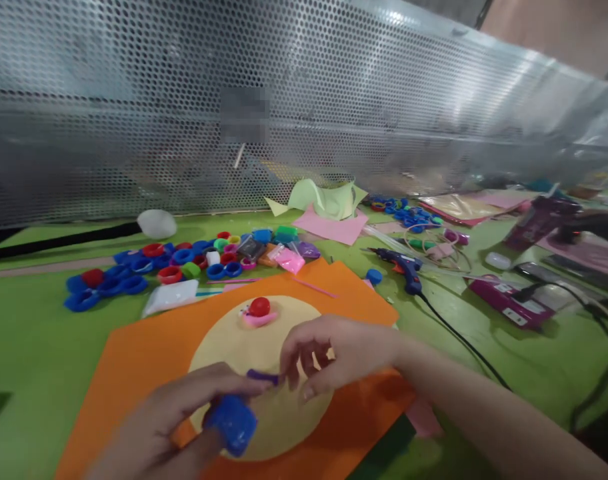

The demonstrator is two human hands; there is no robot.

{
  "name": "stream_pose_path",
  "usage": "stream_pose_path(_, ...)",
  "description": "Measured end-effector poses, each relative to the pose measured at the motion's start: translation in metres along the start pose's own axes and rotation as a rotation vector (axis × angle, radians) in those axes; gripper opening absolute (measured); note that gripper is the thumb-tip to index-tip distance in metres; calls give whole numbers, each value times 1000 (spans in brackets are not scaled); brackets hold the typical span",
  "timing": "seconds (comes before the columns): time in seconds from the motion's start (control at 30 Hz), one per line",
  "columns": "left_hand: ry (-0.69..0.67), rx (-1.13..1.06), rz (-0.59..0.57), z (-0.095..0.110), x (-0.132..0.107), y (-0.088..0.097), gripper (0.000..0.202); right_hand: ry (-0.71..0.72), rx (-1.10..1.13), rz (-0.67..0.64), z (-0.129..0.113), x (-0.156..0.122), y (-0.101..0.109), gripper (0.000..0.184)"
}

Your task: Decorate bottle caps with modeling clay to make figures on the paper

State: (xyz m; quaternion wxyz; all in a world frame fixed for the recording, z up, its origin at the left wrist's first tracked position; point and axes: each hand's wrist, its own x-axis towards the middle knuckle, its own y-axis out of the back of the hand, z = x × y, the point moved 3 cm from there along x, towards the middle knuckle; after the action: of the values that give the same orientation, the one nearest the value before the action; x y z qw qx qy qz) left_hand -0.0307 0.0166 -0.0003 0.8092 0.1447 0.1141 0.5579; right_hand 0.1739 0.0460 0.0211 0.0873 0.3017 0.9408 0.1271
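Observation:
My left hand is closed around a shiny blue packet-like piece, pinched between thumb and fingers. Its index finger reaches over a purple strip above the pale yellow paper circle. My right hand hovers at the other end of that strip, fingers loosely curled and thumb apart. Its fingertips are at or touching the strip's end; I cannot tell which. On the circle's upper part sits a small snail-like figure with a red round shell and pink body. Orange paper lies under the circle.
Blue, red and green bottle caps and colored clay packets lie behind the paper. A glue gun with a black cable rests at right, near a magenta box. A perforated metal panel stands behind the green table.

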Motion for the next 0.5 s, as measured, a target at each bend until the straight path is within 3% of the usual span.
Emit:
stream_pose_path(0.1,34,-1,39,6,-4,-6,23,20,-57,35,1,3,-8,22)
stream_pose_path(0.2,33,-42,97,11,-6,-7,35,115,-101,159,-3,2,-14,27)
stream_pose_path(0.37,3,-57,18,8,-3,-11,45,201,-271,309,-13,-6,-15,30)
stream_pose_path(0.5,-2,-61,4,0,-2,-9,40,223,-269,364,-22,-16,-2,18)
